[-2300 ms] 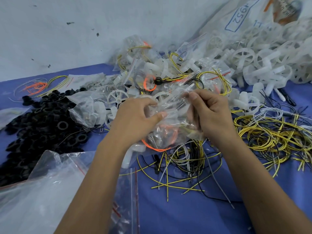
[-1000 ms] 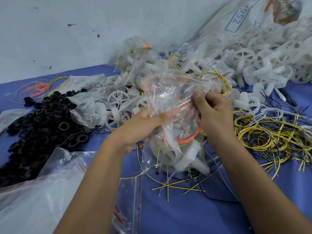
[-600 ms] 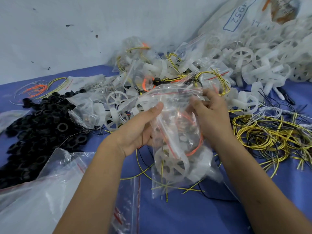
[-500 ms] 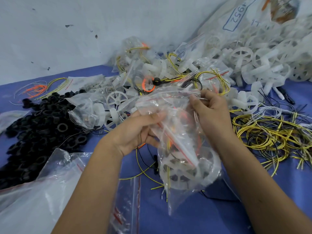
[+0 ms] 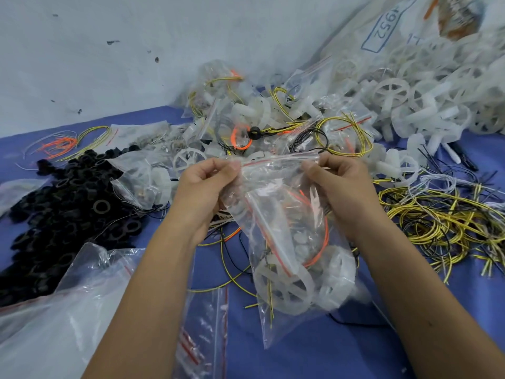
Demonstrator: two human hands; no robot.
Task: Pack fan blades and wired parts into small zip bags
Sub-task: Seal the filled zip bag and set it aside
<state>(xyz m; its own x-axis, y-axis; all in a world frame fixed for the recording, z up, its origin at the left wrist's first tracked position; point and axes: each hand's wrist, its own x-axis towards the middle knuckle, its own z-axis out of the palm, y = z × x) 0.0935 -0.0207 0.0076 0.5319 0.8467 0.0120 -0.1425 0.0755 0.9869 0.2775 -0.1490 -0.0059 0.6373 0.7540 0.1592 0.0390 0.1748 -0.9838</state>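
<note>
Already filled, one zip bag is pinched at its mouth by left hand and right hand; sealing remains, and loose parts are heaped along the table's far edge.

A pale, whitish wall is seen behind the work area, marked by a few small dark chips and scuffs. The surface is covered by a blue cloth that reaches the foot of the wall. Everything is lit evenly by soft light, and only faint shadows are cast.
</note>
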